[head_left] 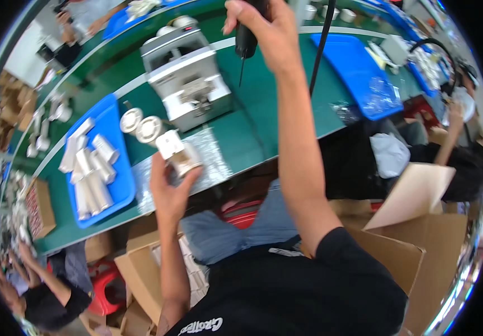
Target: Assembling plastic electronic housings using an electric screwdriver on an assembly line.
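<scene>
At a green desk (266, 101) in a crowded workshop, holds a white fitting (183, 155) in the left hand (169, 195), pinched between thumb and fingers over a silvery sheet (214, 152); grips a black screwdriver (246, 40) in the right hand (275, 31). Likely handles light, stiff and smooth, best held by the outer sides. Wears white lettering (200, 326) on a black shirt (308, 285); shows no legible label on the fitting.

The green workbench (261, 92) carries a grey-and-white machine (188, 73), 2 round white parts (150, 130) just beside it, a silvery sheet (214, 154) near the front edge, a left blue tray (123, 176) and a right blue tray (345, 64).
</scene>
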A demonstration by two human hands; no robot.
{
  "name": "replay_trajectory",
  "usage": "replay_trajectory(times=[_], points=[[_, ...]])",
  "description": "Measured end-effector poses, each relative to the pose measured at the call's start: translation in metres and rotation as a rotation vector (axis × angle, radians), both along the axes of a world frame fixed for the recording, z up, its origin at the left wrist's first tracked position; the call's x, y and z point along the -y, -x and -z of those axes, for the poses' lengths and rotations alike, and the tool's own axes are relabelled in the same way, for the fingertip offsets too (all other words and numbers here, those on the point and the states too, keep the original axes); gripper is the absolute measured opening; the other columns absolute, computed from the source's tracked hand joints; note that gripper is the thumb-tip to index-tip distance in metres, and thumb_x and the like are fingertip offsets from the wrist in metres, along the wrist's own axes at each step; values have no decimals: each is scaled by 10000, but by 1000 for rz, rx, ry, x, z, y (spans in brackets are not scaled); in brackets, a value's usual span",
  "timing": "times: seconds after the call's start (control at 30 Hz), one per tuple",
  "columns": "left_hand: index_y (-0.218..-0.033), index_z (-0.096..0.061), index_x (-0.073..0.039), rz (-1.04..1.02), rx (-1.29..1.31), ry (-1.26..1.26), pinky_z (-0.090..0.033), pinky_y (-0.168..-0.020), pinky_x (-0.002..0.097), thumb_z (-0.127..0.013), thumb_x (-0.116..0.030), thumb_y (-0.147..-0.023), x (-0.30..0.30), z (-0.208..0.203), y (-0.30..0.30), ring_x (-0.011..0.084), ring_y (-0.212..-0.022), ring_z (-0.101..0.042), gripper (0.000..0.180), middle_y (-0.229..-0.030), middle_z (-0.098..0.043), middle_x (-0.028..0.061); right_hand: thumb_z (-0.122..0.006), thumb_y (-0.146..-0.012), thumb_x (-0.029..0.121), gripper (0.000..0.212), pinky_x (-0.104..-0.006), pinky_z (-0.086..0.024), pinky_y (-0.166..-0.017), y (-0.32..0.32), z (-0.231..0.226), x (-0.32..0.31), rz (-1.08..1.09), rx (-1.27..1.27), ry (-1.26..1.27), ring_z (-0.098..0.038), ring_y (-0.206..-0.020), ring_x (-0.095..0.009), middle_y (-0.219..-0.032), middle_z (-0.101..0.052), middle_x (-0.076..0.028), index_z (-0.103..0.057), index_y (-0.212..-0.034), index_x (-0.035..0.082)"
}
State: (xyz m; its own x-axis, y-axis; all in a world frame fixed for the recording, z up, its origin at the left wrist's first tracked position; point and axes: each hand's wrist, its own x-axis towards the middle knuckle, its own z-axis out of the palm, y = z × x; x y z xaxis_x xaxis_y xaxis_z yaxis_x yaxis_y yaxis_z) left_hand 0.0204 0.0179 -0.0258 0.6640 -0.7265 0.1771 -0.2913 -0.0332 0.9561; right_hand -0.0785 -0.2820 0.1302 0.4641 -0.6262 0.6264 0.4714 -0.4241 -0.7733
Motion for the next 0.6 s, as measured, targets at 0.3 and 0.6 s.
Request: replay_trajectory(times=[0.3,0.6], points=[[-1369,-617,1,77,53,96,-525,-1043,349,-917,-38,-801,34,-3,0,223,-1151,-670,643,-1282,-637,93,-452,-1119,582,601,-297,-463,-531,34,14,-44,-447,199,-38,-530,-590,-141,-828,-528,-76,-509,-1295,11],[-1403,-612,-11,85,-30,147,-525,-1087,359,-918,-22,-789,27,-3,0,225,-1194,-673,686,-1326,-630,102,-675,-1092,265,249,-240,-424,-444,-62,-45,-69,-193,314,188,-542,-481,-97,-704,-597,-23,-597,-1148,35]])
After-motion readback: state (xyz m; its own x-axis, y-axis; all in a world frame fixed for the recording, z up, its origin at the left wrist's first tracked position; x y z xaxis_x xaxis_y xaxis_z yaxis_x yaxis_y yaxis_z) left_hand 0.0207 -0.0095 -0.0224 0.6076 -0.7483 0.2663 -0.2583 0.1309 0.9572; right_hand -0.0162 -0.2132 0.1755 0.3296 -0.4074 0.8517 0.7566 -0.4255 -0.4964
